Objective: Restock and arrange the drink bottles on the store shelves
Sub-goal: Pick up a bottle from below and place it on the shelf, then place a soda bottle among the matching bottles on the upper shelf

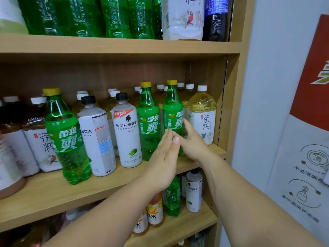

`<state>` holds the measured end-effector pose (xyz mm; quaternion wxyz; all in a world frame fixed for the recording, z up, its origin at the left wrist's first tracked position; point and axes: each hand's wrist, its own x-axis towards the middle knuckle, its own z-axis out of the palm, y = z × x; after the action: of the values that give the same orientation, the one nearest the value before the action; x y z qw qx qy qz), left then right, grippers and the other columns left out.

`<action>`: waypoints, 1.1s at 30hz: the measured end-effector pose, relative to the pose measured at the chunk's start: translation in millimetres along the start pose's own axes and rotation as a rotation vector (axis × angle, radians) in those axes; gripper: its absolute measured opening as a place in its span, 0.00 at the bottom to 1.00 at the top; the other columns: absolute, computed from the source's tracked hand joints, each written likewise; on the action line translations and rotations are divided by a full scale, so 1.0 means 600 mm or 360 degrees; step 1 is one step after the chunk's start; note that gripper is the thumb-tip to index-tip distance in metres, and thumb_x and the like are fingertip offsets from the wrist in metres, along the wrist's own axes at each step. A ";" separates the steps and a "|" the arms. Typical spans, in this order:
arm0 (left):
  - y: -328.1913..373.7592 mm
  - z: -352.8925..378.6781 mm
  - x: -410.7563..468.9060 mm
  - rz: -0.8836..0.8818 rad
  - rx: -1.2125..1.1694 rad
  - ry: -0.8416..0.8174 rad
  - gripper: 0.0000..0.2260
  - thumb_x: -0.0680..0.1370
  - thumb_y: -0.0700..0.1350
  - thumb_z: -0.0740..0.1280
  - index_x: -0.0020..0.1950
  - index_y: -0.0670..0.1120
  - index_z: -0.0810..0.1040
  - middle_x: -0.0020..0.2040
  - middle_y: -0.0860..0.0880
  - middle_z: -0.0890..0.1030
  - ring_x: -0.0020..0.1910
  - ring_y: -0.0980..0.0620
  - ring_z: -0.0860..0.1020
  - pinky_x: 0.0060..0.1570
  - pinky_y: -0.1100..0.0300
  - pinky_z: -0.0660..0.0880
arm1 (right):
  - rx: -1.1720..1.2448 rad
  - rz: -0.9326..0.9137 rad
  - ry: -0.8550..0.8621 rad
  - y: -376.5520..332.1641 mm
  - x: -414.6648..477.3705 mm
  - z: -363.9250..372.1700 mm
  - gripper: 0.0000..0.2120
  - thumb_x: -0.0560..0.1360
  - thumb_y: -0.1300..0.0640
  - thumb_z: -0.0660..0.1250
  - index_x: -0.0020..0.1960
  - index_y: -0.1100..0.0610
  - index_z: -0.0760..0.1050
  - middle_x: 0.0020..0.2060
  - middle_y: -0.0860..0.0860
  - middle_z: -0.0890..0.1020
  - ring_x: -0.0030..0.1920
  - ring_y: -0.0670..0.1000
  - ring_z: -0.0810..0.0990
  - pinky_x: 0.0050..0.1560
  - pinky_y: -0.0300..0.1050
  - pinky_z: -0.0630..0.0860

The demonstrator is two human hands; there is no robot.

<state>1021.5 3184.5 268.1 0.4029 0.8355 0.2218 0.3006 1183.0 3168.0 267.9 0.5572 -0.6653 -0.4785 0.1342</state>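
Head view: left hand [164, 155], right hand [193, 141] straight-fingered at green bottle [172, 111] beside tea bottle [202, 113].

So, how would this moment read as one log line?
left hand: flat, in front of rightmost green bottle | right hand: fingers straight along its right side | shelf: middle, right end

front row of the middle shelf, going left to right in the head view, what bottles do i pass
bird-label tea bottle → first green Sprite bottle → back-turned electrolyte bottle → Alienergy bottle → second Sprite bottle → third Sprite bottle → yellow tea bottle
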 end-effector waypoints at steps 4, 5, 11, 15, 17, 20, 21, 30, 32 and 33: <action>-0.009 0.004 -0.001 0.0012 0.0047 0.0030 0.41 0.76 0.74 0.40 0.85 0.55 0.45 0.84 0.61 0.42 0.80 0.66 0.42 0.73 0.67 0.42 | -0.0051 0.0008 -0.0020 0.010 -0.007 0.000 0.36 0.82 0.40 0.65 0.83 0.52 0.56 0.80 0.51 0.65 0.74 0.49 0.66 0.65 0.37 0.62; -0.010 0.005 -0.001 0.0019 0.0057 0.0048 0.40 0.77 0.73 0.40 0.85 0.55 0.44 0.84 0.60 0.42 0.80 0.66 0.42 0.73 0.66 0.42 | 0.0012 0.0011 -0.0037 0.011 -0.012 0.001 0.34 0.82 0.41 0.64 0.82 0.53 0.56 0.79 0.52 0.66 0.71 0.46 0.67 0.63 0.36 0.64; -0.006 0.017 -0.002 0.0033 0.0004 0.0134 0.37 0.79 0.70 0.42 0.85 0.54 0.48 0.85 0.58 0.46 0.82 0.62 0.44 0.80 0.57 0.43 | 0.0061 -0.0040 0.0015 0.009 -0.038 -0.003 0.32 0.83 0.42 0.62 0.82 0.53 0.56 0.75 0.45 0.67 0.72 0.44 0.65 0.69 0.42 0.63; -0.003 0.019 0.002 0.0082 -0.0093 0.0149 0.31 0.83 0.64 0.46 0.84 0.55 0.52 0.84 0.60 0.52 0.80 0.66 0.48 0.76 0.65 0.44 | 0.0186 0.0028 0.0049 0.007 -0.062 -0.008 0.17 0.83 0.41 0.62 0.69 0.40 0.64 0.58 0.24 0.70 0.56 0.23 0.71 0.66 0.42 0.70; -0.005 0.023 0.003 0.0109 -0.0086 0.0167 0.24 0.87 0.56 0.52 0.84 0.55 0.55 0.82 0.61 0.55 0.79 0.67 0.51 0.76 0.64 0.46 | 0.0269 0.0016 0.0079 0.008 -0.077 -0.009 0.08 0.84 0.44 0.62 0.61 0.36 0.65 0.52 0.22 0.72 0.51 0.20 0.72 0.57 0.30 0.72; -0.006 0.024 -0.005 0.0132 -0.0123 0.0219 0.26 0.86 0.42 0.61 0.83 0.56 0.59 0.79 0.64 0.59 0.79 0.65 0.55 0.81 0.55 0.54 | 0.0310 -0.0032 0.0134 -0.004 -0.098 -0.013 0.10 0.85 0.46 0.61 0.66 0.37 0.69 0.57 0.24 0.76 0.59 0.26 0.75 0.58 0.25 0.71; -0.004 0.022 -0.009 0.0145 -0.0144 0.0250 0.28 0.85 0.40 0.63 0.82 0.57 0.61 0.78 0.64 0.61 0.79 0.63 0.59 0.81 0.53 0.58 | 0.0308 -0.0047 0.0148 -0.011 -0.103 -0.015 0.15 0.85 0.45 0.61 0.71 0.41 0.69 0.63 0.30 0.77 0.64 0.31 0.75 0.64 0.32 0.71; 0.085 -0.041 -0.036 0.0475 -0.0151 0.0488 0.39 0.70 0.46 0.81 0.76 0.66 0.69 0.66 0.73 0.73 0.60 0.80 0.71 0.58 0.77 0.72 | 0.0436 -0.0287 0.0287 -0.124 -0.146 -0.020 0.15 0.78 0.34 0.56 0.64 0.32 0.62 0.49 0.10 0.69 0.54 0.15 0.67 0.48 0.15 0.64; 0.096 -0.055 -0.049 0.0522 -0.0144 0.0465 0.41 0.71 0.47 0.80 0.75 0.72 0.65 0.71 0.70 0.71 0.63 0.79 0.69 0.61 0.75 0.70 | 0.0455 -0.0366 0.0270 -0.131 -0.155 -0.018 0.17 0.79 0.36 0.56 0.67 0.33 0.65 0.55 0.16 0.73 0.60 0.21 0.71 0.54 0.19 0.68; 0.100 -0.061 -0.056 0.0543 -0.0150 0.0470 0.41 0.72 0.46 0.80 0.74 0.75 0.63 0.70 0.73 0.70 0.65 0.78 0.68 0.62 0.76 0.69 | 0.0461 -0.0393 0.0264 -0.136 -0.160 -0.016 0.19 0.79 0.36 0.56 0.69 0.33 0.64 0.58 0.20 0.75 0.62 0.24 0.71 0.57 0.23 0.70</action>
<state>980.1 3149.1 324.1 0.3480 0.7881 0.1197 0.4934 1101.4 3080.0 308.4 0.6966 -0.5233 -0.4846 0.0771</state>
